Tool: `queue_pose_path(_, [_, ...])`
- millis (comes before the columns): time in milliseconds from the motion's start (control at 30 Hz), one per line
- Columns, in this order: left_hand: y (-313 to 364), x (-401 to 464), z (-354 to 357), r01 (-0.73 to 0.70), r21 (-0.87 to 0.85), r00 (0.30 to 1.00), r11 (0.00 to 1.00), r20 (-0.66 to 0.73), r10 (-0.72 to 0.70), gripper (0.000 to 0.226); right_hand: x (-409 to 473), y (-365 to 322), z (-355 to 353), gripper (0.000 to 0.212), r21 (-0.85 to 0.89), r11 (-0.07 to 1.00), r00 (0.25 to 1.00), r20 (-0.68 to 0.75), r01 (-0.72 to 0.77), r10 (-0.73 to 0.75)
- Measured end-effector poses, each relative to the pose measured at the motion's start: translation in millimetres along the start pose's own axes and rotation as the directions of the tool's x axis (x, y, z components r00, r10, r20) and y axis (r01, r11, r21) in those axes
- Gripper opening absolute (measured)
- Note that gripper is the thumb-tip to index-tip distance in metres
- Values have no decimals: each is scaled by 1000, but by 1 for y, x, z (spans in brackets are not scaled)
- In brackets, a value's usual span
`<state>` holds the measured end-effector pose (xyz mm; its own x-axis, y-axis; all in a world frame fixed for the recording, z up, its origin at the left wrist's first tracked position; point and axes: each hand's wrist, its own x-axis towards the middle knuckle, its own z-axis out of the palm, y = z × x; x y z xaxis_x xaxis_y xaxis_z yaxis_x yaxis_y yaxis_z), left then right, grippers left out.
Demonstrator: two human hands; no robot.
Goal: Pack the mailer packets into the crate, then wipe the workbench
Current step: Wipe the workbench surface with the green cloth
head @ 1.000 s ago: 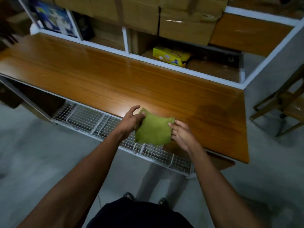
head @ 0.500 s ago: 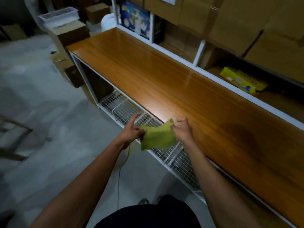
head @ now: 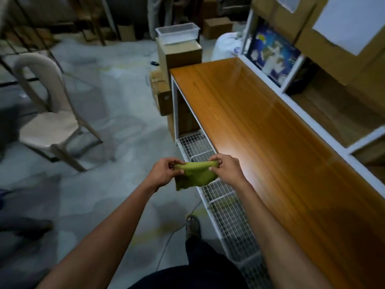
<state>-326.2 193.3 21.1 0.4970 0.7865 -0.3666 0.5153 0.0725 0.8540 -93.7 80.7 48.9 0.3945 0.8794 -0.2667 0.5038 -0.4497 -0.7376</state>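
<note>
A green cloth (head: 195, 176) hangs between my two hands, in the air just off the front edge of the wooden workbench (head: 270, 142). My left hand (head: 164, 172) pinches its left top corner and my right hand (head: 227, 168) pinches its right top corner. The cloth sags below the stretched top edge, over the white wire shelf (head: 225, 207) under the bench. The bench top bears nothing and shines under a light. A clear plastic crate (head: 177, 34) sits on a cardboard box (head: 181, 57) past the bench's far end. No mailer packets are in view.
A beige plastic chair (head: 45, 119) stands on the grey floor to the left. Cardboard boxes (head: 160, 92) are stacked at the bench's far end. White shelving (head: 291, 88) with boxes runs behind the bench. A cable (head: 166, 245) lies near my foot (head: 192, 225).
My view has swung left along the bench, bringing the chair and far crate into sight. Both hands have closed tighter on the cloth's top edge and drawn it off the bench edge.
</note>
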Motion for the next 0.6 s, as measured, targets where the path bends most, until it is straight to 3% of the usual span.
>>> queue_pose_path(133, [19,58,-41,23,38,986,999,-169,-16,16,92,-34,-4,25,-78,980,983,51,183,-179])
queue_pose_path(300, [47,114,-90,-9,67,954,998,-298,29,5,195,-75,-9,14,-147,944,953,115,295,-280])
queue_pose_path(367, [52,135,-106,-25,51,940,998,-338,41,7,223,-93,-11,11,-84,950,947,146,301,-287])
queue_pose_path(467, [50,169,-129,-27,-146,941,989,-338,-24,10,265,-117,-13,15,37,965,943,205,261,-263])
queue_pose_path(600, [45,220,-150,-71,-265,938,962,-346,-26,9,323,-140,-3,19,115,977,956,213,182,-203])
